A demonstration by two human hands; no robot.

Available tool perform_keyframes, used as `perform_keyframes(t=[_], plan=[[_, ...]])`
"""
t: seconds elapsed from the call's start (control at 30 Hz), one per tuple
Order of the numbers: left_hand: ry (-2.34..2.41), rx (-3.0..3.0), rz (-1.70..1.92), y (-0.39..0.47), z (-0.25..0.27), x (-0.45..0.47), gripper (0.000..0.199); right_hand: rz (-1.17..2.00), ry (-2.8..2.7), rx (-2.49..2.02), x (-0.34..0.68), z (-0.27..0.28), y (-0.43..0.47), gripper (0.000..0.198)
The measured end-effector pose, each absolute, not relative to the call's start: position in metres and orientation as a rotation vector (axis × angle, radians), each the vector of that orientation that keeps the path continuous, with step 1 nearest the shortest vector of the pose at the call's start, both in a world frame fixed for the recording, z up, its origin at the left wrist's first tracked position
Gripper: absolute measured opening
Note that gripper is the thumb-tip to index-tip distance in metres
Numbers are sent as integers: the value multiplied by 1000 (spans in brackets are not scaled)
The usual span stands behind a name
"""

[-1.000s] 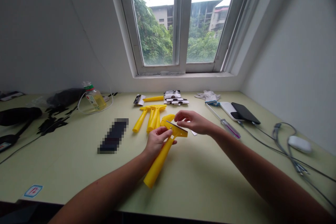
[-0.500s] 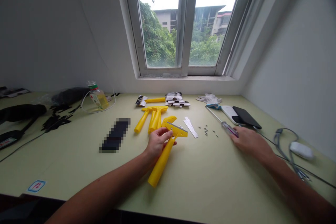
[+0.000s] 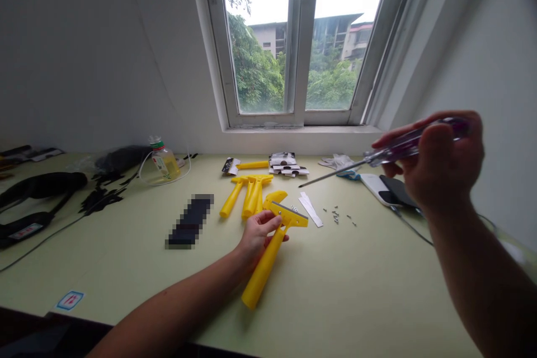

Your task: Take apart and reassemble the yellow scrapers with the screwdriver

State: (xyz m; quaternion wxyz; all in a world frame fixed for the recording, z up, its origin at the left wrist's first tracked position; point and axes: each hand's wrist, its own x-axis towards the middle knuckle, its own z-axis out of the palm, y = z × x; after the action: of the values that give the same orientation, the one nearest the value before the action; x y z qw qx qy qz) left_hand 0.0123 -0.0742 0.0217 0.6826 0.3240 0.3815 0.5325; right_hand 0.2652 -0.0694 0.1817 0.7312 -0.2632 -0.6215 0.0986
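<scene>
My left hand (image 3: 260,235) grips a yellow scraper (image 3: 265,265) by its head, with the thumb near a screw and the handle slanting down toward me. A grey blade edge runs along the top of that head. Raised at the right, my right hand (image 3: 448,162) is wrapped round the clear purple handle of a screwdriver (image 3: 403,145). Its shaft points left and down, the tip in the air above the table, apart from the scraper. Loose small screws (image 3: 336,216) lie right of the scraper, near white paper strips (image 3: 311,210).
Behind my left hand lie several yellow scrapers (image 3: 251,193). White-and-black packaging cards (image 3: 287,164) are stacked at the back, near a glove (image 3: 335,161). A blurred dark rectangle (image 3: 191,221) and a bottle (image 3: 165,165) stand left. Phone-like devices (image 3: 377,187) and a cable are at right.
My right hand has lifted the screwdriver off the table and swung it up and toward the middle. My left hand keeps hold of the scraper; the view has shifted slightly.
</scene>
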Motion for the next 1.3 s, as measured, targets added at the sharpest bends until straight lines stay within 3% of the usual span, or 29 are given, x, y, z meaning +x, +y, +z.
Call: perform_keyframes(t=[0.2,0.77,1.1,1.3], plan=[[854,721,1171,-72,16,14,43,382,-1606,-429,221,159,-77,16],[851,719,1160,-71,14,14,35,390,-1632,-468,222,153,-68,16],[854,740,1180,-72,16,15,40,379,-1553,-669,217,153,-70,21],[900,711,1214,-72,13,17,38,210,-1565,-951,219,156,-74,24]])
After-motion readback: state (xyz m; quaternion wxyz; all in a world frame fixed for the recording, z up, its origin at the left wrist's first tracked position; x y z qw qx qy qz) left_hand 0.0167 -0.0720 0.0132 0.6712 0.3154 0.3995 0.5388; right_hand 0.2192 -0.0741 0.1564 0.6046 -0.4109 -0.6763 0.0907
